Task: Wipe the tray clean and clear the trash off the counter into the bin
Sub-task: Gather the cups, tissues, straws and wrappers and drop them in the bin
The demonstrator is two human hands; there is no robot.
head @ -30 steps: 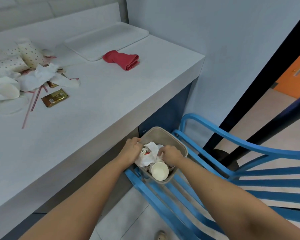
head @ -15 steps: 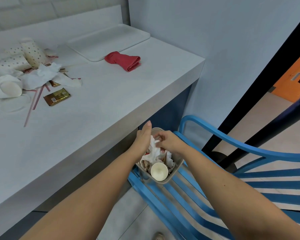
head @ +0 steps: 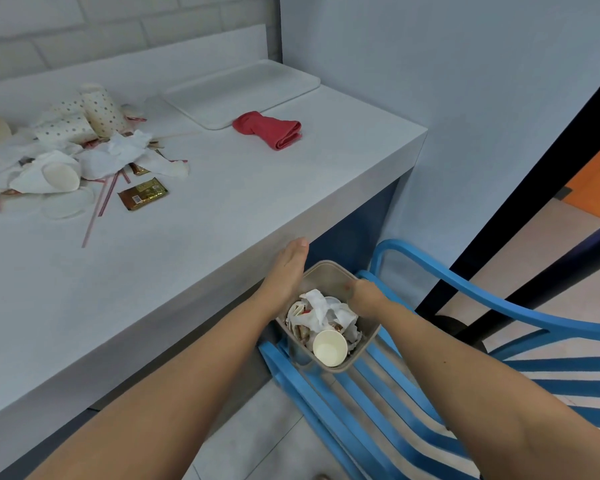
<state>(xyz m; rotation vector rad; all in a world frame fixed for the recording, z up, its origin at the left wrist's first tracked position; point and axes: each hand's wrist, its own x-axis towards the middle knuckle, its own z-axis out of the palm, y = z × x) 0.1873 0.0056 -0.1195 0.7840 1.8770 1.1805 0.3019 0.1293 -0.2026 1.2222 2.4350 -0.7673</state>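
Left grip [head: 286, 271]: fingers straight and together, holding nothing, over the bin's left rim, just below the tabletop edge. Right grip [head: 364, 297]: at the bin's right rim, fingers bent down; cannot tell whether it holds anything. Bin [head: 326, 273] sits on a blue chair [head: 568, 364], filled with tissue [head: 317, 308] and a cup [head: 329, 348]. Tabletop [head: 222, 209]: tray [head: 243, 88] at back corner, red cloth [head: 267, 130] just beside it, trash pile [head: 94, 157] well left.

Nothing legible is showing from where I am standing. The gold-and-brown packet [head: 142, 198] lying on the counter [head: 243, 202] is carrying a pale printed patch, but its marks are blurring into specks too small to read.
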